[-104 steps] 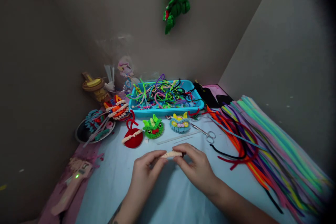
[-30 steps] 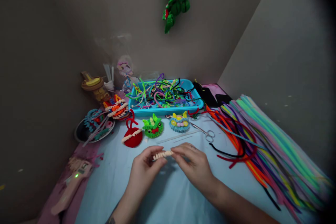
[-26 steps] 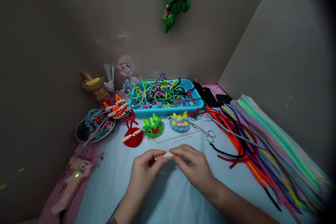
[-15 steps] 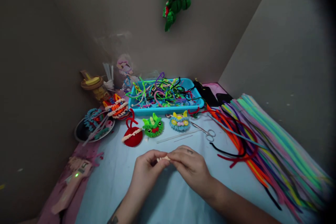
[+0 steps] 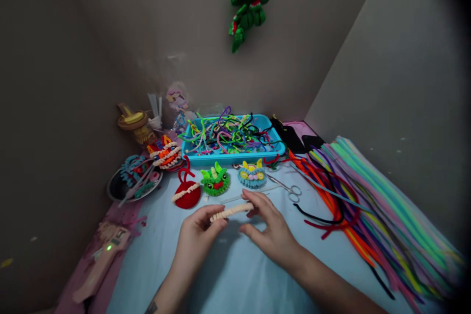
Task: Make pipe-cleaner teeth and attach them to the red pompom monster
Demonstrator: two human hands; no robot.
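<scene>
A cream coiled pipe-cleaner strip (image 5: 231, 212) is pinched at its left end between the thumb and fingers of my left hand (image 5: 195, 243). It slants slightly up to the right over the cloth. My right hand (image 5: 274, 228) is open at the other end, its thumb well apart and its fingertips touching or just behind the strip; I cannot tell which. Beyond my hands lie a red pad with a cream coiled band (image 5: 187, 198), a green fuzzy creature head (image 5: 216, 184) and a light-blue head with yellow ears (image 5: 252, 177).
A blue tray (image 5: 235, 161) of tangled pipe cleaners stands at the back. Scissors (image 5: 289, 189) lie right of centre, beside long coloured pipe cleaners (image 5: 368, 191). On the left are a metal bowl (image 5: 116, 189) and a pink glue gun (image 5: 99, 265). Green figures (image 5: 250, 5) hang above.
My right thumb and fingers have spread apart and moved off their pinch beside my left fingertips. More of the cream strip now shows between my hands. The camera view has shifted slightly.
</scene>
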